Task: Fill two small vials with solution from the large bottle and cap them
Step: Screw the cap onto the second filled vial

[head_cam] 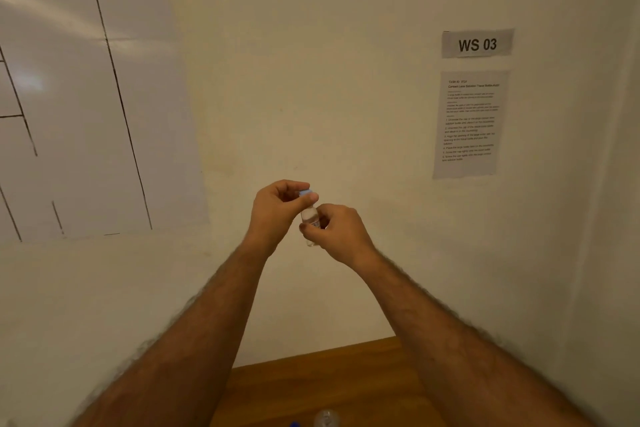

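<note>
I hold a small clear vial [310, 217] up in front of the wall, well above the table. My right hand [337, 230] grips the vial's body from the right. My left hand [277, 206] pinches the light blue cap [305, 192] sitting on the vial's top. At the bottom edge of the view, the top of another clear bottle [326, 419] shows on the wooden table, with a small blue thing [294, 424] beside it, cut off by the frame. The large bottle cannot be told apart from here.
The wooden table [346, 378] runs up to a cream wall. A "WS 03" sign [477, 44] and a printed instruction sheet [469, 123] hang on the wall at the right. White tiles cover the wall at the left.
</note>
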